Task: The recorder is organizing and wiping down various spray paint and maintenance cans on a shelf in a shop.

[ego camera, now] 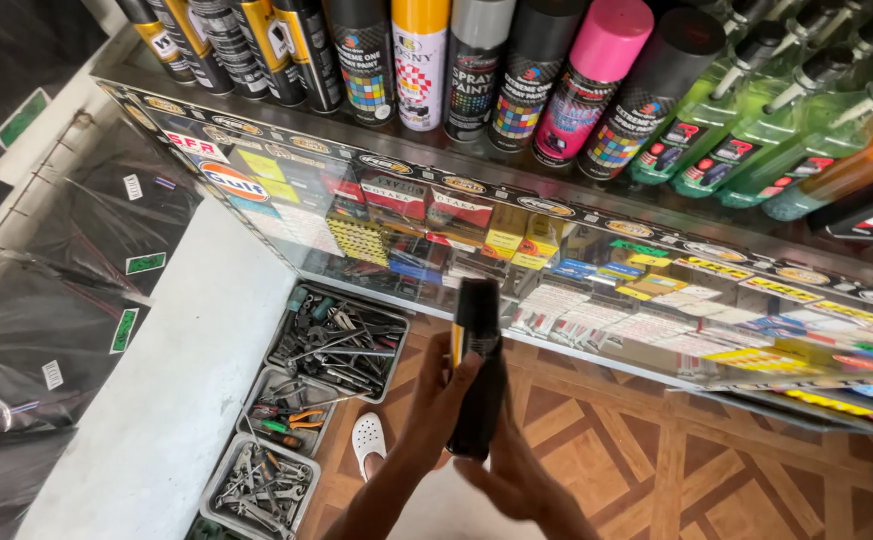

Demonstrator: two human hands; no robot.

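The person stands at a glass counter (597,300) and holds a black can (479,370) upright in front of it, low, over the patterned floor (677,450); the left hand (444,395) is wrapped round the can's left side, thumb and fingers curled about its middle; the right hand (505,475) cups it from below and to the right, closed round the lower end. The can's black cap is on, and a yellow strip shows down its side; its nozzle is hidden, so nothing looks sprayed or opened yet. On the countertop a row of spray cans (517,70) stands packed side by side, with green bottles (757,130) beyond them at the right; I judge the black can has been lifted out of reach of that row and is merely being held and turned, with whatever is to be done with it not yet begun. Below left, three trays of tools (337,345) sit on the floor, just beside a white shoe (368,437); dark plastic bags (67,300) hang on the left wall.
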